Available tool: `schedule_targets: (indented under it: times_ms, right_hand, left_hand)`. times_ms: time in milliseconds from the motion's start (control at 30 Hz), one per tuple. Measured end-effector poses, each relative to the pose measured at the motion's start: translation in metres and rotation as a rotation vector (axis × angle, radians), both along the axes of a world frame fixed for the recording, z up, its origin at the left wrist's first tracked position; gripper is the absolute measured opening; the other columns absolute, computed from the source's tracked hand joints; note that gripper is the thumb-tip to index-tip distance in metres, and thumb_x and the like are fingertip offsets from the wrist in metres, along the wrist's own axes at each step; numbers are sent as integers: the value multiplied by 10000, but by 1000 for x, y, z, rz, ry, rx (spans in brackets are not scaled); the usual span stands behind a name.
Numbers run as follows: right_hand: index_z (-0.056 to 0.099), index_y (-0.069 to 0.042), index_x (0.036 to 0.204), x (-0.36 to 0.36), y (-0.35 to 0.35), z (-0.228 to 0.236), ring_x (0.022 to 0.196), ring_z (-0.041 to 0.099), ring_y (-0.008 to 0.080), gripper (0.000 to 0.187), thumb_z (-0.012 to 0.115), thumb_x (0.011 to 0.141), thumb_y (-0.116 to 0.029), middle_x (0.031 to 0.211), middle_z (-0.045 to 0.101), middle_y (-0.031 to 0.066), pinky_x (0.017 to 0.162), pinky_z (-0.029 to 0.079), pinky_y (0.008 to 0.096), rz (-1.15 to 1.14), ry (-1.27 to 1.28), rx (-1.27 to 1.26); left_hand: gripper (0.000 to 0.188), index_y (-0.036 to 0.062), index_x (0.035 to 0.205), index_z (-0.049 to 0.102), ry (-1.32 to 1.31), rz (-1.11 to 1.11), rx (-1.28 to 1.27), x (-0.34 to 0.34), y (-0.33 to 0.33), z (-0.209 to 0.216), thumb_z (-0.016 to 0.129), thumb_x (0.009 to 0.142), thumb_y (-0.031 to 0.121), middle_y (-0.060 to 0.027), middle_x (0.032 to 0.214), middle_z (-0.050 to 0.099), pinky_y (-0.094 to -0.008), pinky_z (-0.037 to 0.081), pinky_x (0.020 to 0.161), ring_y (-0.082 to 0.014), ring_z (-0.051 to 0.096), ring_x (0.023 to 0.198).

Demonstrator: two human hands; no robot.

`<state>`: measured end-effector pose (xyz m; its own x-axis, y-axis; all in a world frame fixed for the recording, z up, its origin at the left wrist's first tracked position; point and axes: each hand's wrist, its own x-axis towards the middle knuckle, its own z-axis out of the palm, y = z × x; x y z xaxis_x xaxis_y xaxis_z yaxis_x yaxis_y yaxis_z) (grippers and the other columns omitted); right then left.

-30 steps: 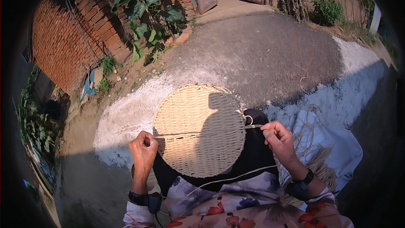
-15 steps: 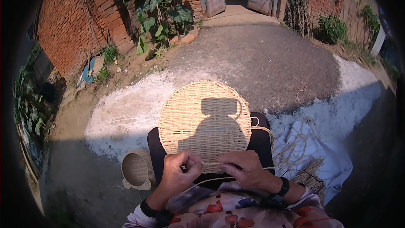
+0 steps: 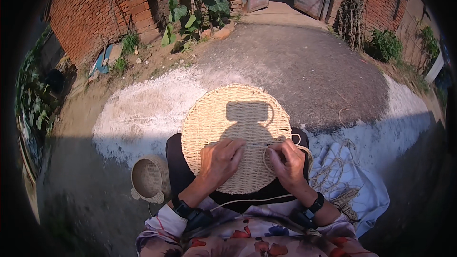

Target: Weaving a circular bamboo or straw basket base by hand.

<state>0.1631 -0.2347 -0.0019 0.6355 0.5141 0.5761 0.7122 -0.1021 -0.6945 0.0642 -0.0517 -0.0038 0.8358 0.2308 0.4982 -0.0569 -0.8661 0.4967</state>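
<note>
A round, flat woven piece [image 3: 209, 114] of pale straw-coloured cord lies across my dark-trousered lap, its far part in sun. Over its left middle rests my left hand [image 3: 221, 161], fingers closed together; what they pinch is hidden. My right hand [image 3: 288, 162] is at the right part of the disc, thumb and fingers closed on thin cord [image 3: 267, 158] that loops beside them. More of this cord curls past the disc's right edge, and a strand runs across my lap below it.
A small woven basket [image 3: 151, 178] stands on the ground left of my knee. To the right, a white cloth sack [image 3: 369, 185] lies under a tangle of loose cord [image 3: 333, 171]. Beyond are brick walls [image 3: 85, 19], leafy plants [image 3: 190, 4] and an open doorway.
Both hands have moved from the disc's near edge up over its middle, and farther apart. The right hand has come to the cord loop at the right. The view has shifted slightly.
</note>
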Motion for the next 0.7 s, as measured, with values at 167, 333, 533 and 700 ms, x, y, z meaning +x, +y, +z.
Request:
schedule_targets:
  times_ms: [167,333,533,700]
  right_hand:
    - [627,-30,834,2,9,-2,603,600,234,134,730,760,12,719,561,89,534,473,338,-83,-145,-70]
    - [620,-37,818,6,10,2,626,616,256,126,722,756,2,730,577,93,546,484,356,-100,-176,-95]
    - [622,-48,815,7,14,3,659,625,283,95,702,770,-22,749,585,103,571,487,379,-86,-154,-156]
    - [608,-46,800,9,18,6,674,622,297,92,690,765,-25,755,582,106,586,486,393,-53,-177,-196]
  left_hand:
    - [129,76,938,667,1,-8,16,1,-2,6,699,813,70,-91,812,661,-374,521,616,-269,667,726]
    - [108,77,903,661,7,-48,29,1,0,8,706,805,73,-78,792,659,-368,519,599,-258,666,701]
    - [110,92,897,667,-33,10,17,2,-4,8,715,798,89,-71,770,658,-366,511,566,-244,665,669]
    - [91,104,892,670,-17,-8,45,3,-3,9,702,807,109,-61,762,663,-368,506,561,-246,666,668]
